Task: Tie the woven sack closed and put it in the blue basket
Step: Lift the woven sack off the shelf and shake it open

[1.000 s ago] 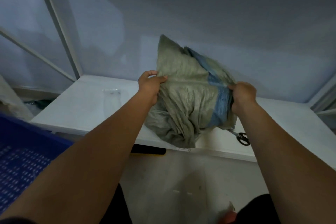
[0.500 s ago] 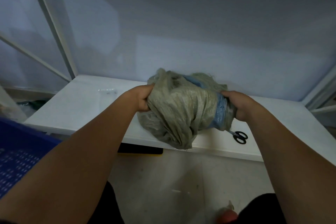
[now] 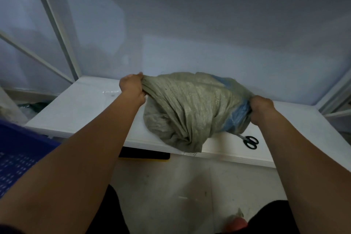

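1. Fingers of the left hand [image 3: 132,89] are curled tight, gripping a bunched fold at the left end of a grey-green woven plastic sack [image 3: 190,108].
2. Fingers of the right hand [image 3: 261,107] are also curled, clenching the gathered cloth at the sack's right end, where a pale blue band runs across the weave. The fingertips are hidden in the fabric.
3. Both bare forearms reach forward from the bottom of the view, and the hands sit well apart with the cloth drawn taut between them.
4. The sack lies as a rounded, wrinkled bundle on a white flat counter [image 3: 85,112], near its front edge. One crumpled corner hangs just over that edge.
5. A pair of black-handled metal scissors [image 3: 250,141] lies on the counter just beside the sack's right end, with the blade tips tucked under the cloth.
6. A small clear plastic item [image 3: 112,92] rests on the counter near the left hand; what it is cannot be told.
7. A blue perforated plastic basket [image 3: 20,154] stands at the lower left, off the counter and well apart from the sack, partly hidden by the left forearm.
8. White metal frame bars [image 3: 57,24] rise at the left in front of a plain pale wall.
9. A flat black object [image 3: 144,155] shows just under the counter's front edge, above a light floor.
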Motion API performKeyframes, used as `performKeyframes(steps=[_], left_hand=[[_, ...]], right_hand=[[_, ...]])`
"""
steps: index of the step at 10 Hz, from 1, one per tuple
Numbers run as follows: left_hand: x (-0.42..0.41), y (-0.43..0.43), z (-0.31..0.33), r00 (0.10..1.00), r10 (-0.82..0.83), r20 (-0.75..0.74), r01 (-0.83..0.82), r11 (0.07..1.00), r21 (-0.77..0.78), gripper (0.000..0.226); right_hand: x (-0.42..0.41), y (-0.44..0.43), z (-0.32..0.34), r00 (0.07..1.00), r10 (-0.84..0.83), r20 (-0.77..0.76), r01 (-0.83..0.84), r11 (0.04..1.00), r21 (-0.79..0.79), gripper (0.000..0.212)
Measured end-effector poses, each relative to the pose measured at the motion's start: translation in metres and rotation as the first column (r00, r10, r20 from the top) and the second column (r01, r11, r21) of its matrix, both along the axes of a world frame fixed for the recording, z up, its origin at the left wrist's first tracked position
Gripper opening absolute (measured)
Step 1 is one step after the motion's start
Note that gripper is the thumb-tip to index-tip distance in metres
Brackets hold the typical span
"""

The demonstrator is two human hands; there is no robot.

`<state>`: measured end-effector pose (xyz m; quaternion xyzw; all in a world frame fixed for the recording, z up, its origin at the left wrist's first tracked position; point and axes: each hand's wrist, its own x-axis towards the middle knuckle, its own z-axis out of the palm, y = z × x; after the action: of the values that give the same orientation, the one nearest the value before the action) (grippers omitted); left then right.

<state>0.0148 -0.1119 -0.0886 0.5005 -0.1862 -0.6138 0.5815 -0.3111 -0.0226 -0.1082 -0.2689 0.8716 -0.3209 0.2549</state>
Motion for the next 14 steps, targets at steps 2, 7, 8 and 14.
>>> performKeyframes(steps=[2, 7, 8, 14], left_hand=[[-0.014, 0.007, -0.001, 0.882, -0.468, 0.043, 0.457, 0.875, 0.16, 0.027], [-0.054, 0.032, -0.04, 0.135, -0.684, 0.717, 0.85, 0.452, 0.271, 0.107], [-0.051, 0.036, -0.045, -0.136, -0.433, 0.891, 0.666, 0.625, 0.406, 0.121], [-0.07, 0.025, -0.063, 0.798, -0.527, 0.292, 0.506, 0.849, 0.15, 0.038]], right_hand=[[0.005, 0.003, -0.007, 0.917, 0.095, 0.388, -0.037, 0.988, -0.153, 0.011], [0.063, -0.011, -0.018, 0.896, 0.436, 0.079, -0.436, 0.9, -0.017, 0.129], [0.059, -0.031, -0.058, 0.934, 0.351, 0.07, -0.354, 0.935, 0.029, 0.149], [0.115, -0.045, -0.055, 0.884, 0.321, 0.341, -0.165, 0.894, -0.416, 0.053]])
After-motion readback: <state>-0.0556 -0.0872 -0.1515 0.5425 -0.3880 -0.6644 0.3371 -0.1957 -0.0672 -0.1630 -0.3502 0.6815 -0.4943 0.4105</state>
